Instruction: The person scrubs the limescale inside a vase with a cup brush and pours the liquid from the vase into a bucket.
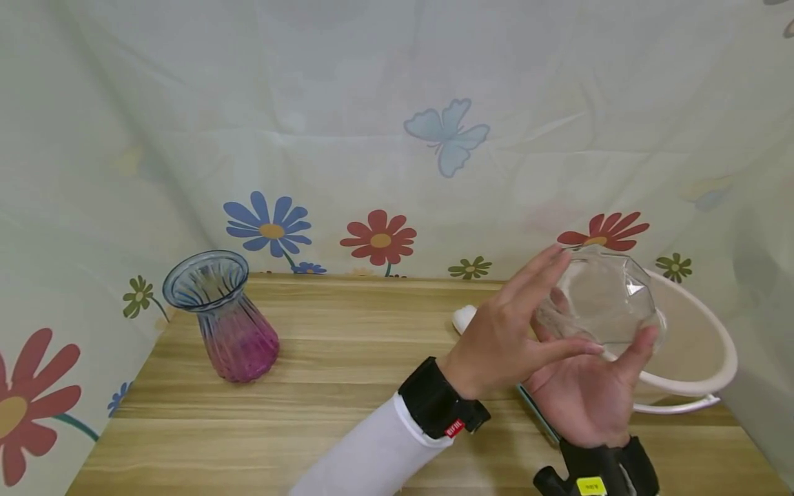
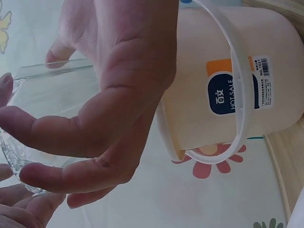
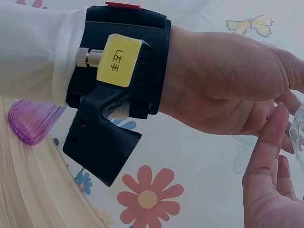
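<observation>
Both hands hold a clear, faceted glass container [image 1: 604, 296] up over the right side of the table, before the bucket. My left hand [image 1: 505, 331] grips its left side, thumb low and fingers at the upper edge. From below, my right hand [image 1: 583, 393] pinches it, with the thumb on its lower right; some right fingers are hidden behind the glass. In the left wrist view the left fingers curl round the glass [image 2: 52, 109], and right fingertips touch its far side. Only an edge of the glass [image 3: 299, 133] shows in the right wrist view.
A cream bucket [image 1: 695, 337] with a white handle [image 1: 679, 406] stands behind the right hand. A blue-to-pink ribbed glass vase [image 1: 238, 331] stands at the left. A white object [image 1: 462, 318] and a teal-edged flat object [image 1: 538, 413] lie partly hidden by the hands.
</observation>
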Demonstrator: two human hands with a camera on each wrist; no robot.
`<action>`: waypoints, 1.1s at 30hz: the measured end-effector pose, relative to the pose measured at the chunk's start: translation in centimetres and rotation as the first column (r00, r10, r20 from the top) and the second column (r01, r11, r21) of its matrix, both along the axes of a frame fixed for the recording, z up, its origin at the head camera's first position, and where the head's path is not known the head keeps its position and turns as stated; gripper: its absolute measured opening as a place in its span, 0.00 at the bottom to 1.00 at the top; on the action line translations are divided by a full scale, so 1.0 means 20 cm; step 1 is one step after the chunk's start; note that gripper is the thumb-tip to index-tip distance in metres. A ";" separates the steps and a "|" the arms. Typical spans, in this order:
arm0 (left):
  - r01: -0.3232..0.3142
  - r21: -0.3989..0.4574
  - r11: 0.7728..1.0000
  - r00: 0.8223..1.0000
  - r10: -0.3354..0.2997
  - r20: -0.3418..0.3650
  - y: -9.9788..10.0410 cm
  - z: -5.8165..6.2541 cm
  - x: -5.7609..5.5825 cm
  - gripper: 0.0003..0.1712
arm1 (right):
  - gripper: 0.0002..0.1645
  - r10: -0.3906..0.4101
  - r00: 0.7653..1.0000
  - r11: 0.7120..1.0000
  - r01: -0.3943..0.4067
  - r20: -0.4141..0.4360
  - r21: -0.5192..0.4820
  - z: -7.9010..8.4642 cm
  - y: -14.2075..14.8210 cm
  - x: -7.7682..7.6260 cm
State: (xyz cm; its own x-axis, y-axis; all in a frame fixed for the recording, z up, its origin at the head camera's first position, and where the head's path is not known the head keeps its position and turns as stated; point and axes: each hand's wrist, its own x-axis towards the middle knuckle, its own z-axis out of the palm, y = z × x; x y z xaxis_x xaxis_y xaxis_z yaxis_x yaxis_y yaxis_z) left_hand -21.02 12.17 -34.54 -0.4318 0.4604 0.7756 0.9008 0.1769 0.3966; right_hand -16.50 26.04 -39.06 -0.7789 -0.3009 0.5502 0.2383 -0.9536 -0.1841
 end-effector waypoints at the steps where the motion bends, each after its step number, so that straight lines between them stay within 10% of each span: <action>1: 0.001 -0.008 1.000 1.000 -0.001 -0.002 0.00 0.01 0.00 0.62 | 0.60 0.007 1.000 1.000 -0.007 0.001 -0.009 0.00 0.00 0.00; 16: -0.024 0.004 1.000 1.000 0.024 0.018 -0.06 -0.02 -0.01 0.65 | 0.56 0.079 0.997 0.997 -0.079 0.012 0.024 -0.02 0.01 0.01; 23: -0.028 0.038 0.999 0.994 0.024 0.107 -0.12 -0.10 -0.02 0.72 | 0.48 -0.041 0.999 0.986 0.037 0.021 0.164 -0.03 0.02 0.02; 28: -0.029 0.042 0.999 0.984 0.021 0.177 -0.16 -0.17 -0.02 0.76 | 0.45 -0.117 0.993 0.940 0.115 -0.014 0.320 -0.03 0.02 0.02; 33: -0.002 0.034 0.999 0.956 -0.008 0.294 -0.21 -0.25 -0.01 0.75 | 0.39 -0.254 0.966 0.835 0.245 -0.049 0.492 -0.05 0.01 0.03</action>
State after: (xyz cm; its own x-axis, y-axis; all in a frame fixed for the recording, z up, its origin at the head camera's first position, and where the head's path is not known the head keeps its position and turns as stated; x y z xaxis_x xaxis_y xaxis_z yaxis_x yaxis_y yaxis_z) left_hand -21.19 8.00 -39.60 -0.6417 0.4378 0.6297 0.7442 0.1569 0.6492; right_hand -15.95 26.23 -40.06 -0.8721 -0.3221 0.3685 0.0123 -0.7672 -0.6413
